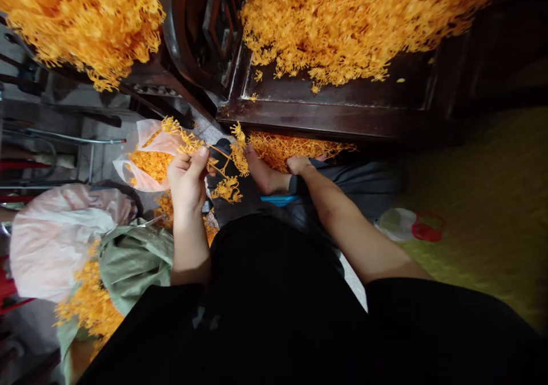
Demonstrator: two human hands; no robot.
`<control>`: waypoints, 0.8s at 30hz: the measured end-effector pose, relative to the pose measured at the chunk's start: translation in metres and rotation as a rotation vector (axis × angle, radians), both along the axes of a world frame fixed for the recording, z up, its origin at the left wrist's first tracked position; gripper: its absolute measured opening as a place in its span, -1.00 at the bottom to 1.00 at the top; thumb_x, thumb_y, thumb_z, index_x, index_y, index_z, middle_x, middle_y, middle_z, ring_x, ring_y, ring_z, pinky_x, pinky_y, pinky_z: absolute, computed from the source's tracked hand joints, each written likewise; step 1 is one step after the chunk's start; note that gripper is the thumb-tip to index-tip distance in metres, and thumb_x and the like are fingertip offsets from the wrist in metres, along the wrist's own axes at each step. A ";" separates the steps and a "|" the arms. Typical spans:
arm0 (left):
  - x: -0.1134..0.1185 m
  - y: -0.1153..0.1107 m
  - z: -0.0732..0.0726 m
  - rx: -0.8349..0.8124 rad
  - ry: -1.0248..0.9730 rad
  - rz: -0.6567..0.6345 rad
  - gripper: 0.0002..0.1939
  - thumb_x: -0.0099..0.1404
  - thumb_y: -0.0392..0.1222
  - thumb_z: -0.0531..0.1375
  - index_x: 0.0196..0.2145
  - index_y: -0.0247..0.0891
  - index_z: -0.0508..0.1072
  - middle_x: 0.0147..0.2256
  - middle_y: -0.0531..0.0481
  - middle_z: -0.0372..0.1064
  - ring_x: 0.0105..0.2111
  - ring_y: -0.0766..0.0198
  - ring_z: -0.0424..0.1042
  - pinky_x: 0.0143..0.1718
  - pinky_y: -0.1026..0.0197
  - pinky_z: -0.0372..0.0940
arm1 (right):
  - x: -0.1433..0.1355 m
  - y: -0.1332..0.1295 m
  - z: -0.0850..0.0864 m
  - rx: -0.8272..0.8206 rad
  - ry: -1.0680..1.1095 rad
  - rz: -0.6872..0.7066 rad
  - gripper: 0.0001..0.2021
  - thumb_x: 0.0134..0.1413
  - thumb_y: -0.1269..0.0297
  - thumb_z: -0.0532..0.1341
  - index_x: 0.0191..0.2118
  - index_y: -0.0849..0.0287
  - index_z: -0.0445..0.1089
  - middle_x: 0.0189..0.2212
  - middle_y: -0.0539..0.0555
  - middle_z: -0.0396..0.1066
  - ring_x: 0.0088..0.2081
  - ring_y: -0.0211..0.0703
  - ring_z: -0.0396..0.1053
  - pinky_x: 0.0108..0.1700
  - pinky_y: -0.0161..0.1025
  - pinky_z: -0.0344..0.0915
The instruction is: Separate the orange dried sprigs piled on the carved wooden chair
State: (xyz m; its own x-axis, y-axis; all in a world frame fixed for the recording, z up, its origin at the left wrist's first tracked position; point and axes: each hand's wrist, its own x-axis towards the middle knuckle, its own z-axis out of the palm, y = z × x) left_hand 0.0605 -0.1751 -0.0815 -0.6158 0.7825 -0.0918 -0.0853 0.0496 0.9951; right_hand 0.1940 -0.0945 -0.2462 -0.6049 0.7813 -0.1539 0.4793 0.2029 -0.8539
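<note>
From my remote seat, the biggest thing I see is the dark brown wooden table across the far side, heaped with a wide mound of orange plastic flower sprigs; a second heap of the same orange sprigs fills the far left corner. To the right lies a yellow-green woven mat, with a white lid and red ring resting near its left edge. On the near left I see a pale pink plastic sack, and beside it a green cloth bag spilling more orange sprigs. Farther left of centre, a small translucent pink bag holds another batch of them. Under the table edge a loose orange pile on the floor sits just beyond the person's bare foot. The left hand is raised left of centre, fingers curled closed with the thumb pressed down, pinching a thin strand of orange flower sprigs that trails rightward from it. The right hand reaches down to the floor pile, touching it; I cannot tell how its fingers are set, since they are partly hidden.
</note>
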 end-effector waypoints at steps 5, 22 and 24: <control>-0.004 -0.006 0.002 0.025 0.030 0.042 -0.48 -0.01 0.12 0.55 -0.54 -0.26 0.36 -0.58 0.12 0.37 -0.62 0.45 0.31 -0.57 0.35 0.22 | 0.002 0.000 0.001 -0.016 -0.068 0.023 -0.58 0.38 0.10 0.25 0.19 0.25 0.39 0.16 0.22 0.39 0.11 -0.03 0.43 0.17 0.07 0.41; 0.078 0.017 -0.025 -0.107 -0.358 -0.599 -0.76 0.22 0.00 0.39 -0.32 -0.22 0.58 -0.61 0.10 0.26 -0.59 0.36 0.27 -0.49 0.26 0.23 | 0.158 -0.017 0.042 -0.119 0.590 -0.365 -0.66 0.43 -0.08 0.09 -0.04 0.12 0.23 -0.19 0.06 0.50 -0.38 -0.27 0.46 -0.36 -0.30 0.45; 0.093 0.024 -0.026 -0.125 -0.427 -0.662 -0.72 0.21 0.05 0.39 -0.38 -0.23 0.54 -0.64 0.12 0.18 -0.63 0.38 0.21 -0.56 0.27 0.18 | 0.161 -0.017 0.077 0.096 0.482 -0.387 -0.67 0.49 0.00 0.03 0.12 0.09 0.31 -0.24 0.04 0.48 -0.37 -0.26 0.46 -0.29 -0.28 0.46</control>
State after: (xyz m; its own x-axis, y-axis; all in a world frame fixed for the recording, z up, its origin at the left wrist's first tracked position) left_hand 0.1538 -0.1514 -0.1074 0.0812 0.9418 -0.3263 -0.3720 0.3324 0.8667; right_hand 0.3549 -0.1119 -0.1688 -0.2595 0.9544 0.1474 0.0985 0.1780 -0.9791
